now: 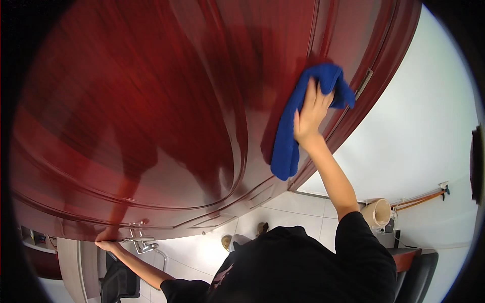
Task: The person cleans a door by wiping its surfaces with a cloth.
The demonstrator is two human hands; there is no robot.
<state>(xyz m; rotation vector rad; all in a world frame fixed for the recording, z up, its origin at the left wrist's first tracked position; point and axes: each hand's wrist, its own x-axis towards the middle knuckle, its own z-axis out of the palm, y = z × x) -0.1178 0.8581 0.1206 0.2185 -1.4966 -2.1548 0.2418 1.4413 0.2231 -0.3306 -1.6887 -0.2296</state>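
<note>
A glossy red wooden door (182, 113) fills the upper and left part of the view, with curved mouldings and reflections on it. Under my right hand (312, 115) a blue cloth (286, 144) lies flat against the door near its hinged edge; my fingers press on it, and one fold shows between them. A metal hinge (364, 84) is just to the right of the cloth. At the lower left, my left hand (107, 245) is on the door's free edge, beside the metal lever handle (142, 242). Its fingertips are partly hidden at that edge.
Below the door, a tiled floor (295, 210) shows. A black chair (121, 278) and a wooden cabinet panel (70, 265) stand at the lower left. To the right are a white wall (398, 132), a beige bin (377, 213) and a dark padded seat (418, 276).
</note>
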